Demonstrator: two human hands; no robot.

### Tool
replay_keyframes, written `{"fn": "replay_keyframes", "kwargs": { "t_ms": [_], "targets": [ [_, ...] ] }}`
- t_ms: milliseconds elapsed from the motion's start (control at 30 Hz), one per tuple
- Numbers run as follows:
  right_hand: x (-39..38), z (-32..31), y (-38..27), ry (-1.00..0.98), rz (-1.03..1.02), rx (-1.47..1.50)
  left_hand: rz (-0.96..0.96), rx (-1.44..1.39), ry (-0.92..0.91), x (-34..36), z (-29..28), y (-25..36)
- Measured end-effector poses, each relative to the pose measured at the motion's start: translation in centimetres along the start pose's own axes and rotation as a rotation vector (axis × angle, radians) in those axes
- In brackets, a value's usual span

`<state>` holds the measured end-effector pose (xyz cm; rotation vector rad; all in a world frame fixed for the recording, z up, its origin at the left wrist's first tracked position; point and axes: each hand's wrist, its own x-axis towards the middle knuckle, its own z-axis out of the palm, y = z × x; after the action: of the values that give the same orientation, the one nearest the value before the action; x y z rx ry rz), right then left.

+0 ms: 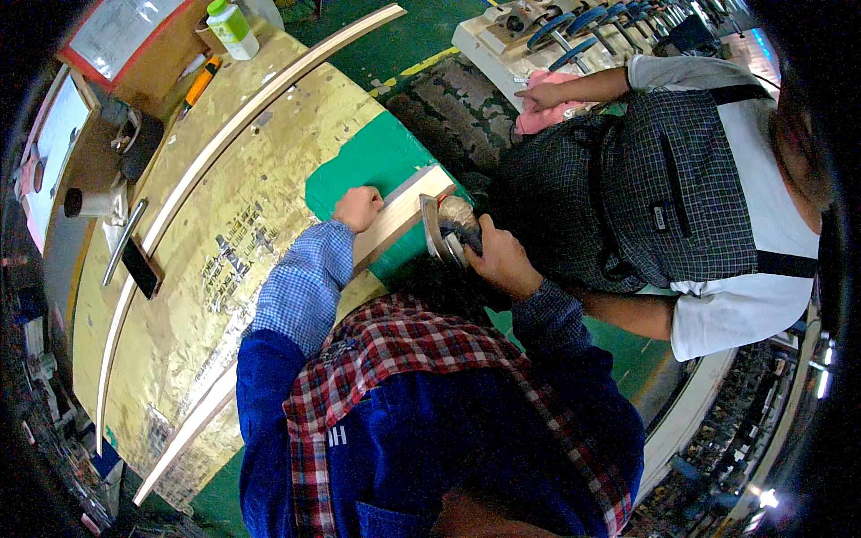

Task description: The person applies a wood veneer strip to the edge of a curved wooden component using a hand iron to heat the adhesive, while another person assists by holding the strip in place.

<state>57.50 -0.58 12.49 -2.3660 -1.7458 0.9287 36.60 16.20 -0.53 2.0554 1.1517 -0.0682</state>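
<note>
The right hand was found closed on the body of a handheld power tool, whose flat pad was held at the far end of a pale wooden piece. The left hand was placed at the left edge of the same piece, with its fingers curled in; whether the wood was clamped or merely steadied could not be told from this angle. The two hands were kept apart, with the wood and the tool between them. The wooden piece was laid slantwise across a green sheet at the right side of a worn yellowish tabletop.

To the left, a long curved strip was noted along the tabletop, with a dark phone-like slab and a metal tube beside it. A green-capped bottle and an orange-handled cutter were observed near the upper corner. At the right, a second person's hand was seen on a pink cloth, near a row of blue-handled clamps.
</note>
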Motion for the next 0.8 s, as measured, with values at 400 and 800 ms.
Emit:
{"fn": "replay_keyframes", "kwargs": {
  "t_ms": [400,800],
  "targets": [
    [0.1,-0.2,-0.4,-0.011,0.06,-0.039,-0.205,-0.745,0.487,-1.2,-6.0,-4.6],
    [-2.6,1.2,-2.2,0.133,-0.112,0.114,-0.392,0.231,0.18,-33.1,-1.6,-16.7]
  ]
}}
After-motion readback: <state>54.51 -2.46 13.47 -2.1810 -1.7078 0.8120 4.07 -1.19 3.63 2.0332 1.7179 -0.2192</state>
